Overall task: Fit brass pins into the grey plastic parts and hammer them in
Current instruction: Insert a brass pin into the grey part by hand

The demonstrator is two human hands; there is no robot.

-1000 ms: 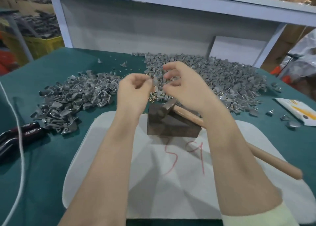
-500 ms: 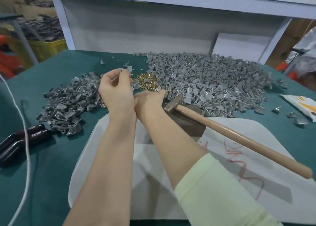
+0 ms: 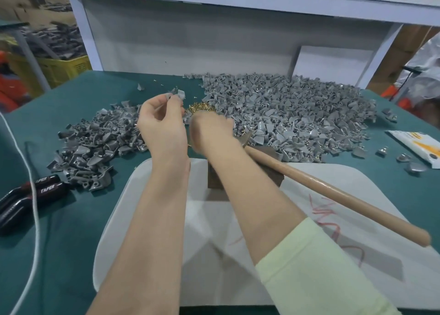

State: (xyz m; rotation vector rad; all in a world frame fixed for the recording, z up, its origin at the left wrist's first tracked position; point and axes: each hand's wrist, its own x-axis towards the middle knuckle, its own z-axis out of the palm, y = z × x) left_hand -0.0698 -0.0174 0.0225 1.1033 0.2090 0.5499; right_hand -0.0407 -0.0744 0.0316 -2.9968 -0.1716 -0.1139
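Brass pins (image 3: 201, 106) lie heaped on the green bench (image 3: 71, 255) between two piles of grey plastic parts (image 3: 297, 114). The left grip (image 3: 162, 128) pinches one grey part (image 3: 169, 97) just beside them; the right grip (image 3: 212, 133), blurred, is at the pins, and I cannot tell how its fingers lie. Nearer, the hammer (image 3: 333, 192) rests on a dark block (image 3: 273, 171)

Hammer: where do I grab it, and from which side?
I'd grip the hammer by the wooden handle near its free butt end, coming from the right and above. Its head lies on the dark block beside the right forearm, so that end is crowded; the butt juts out bare over the white mat.
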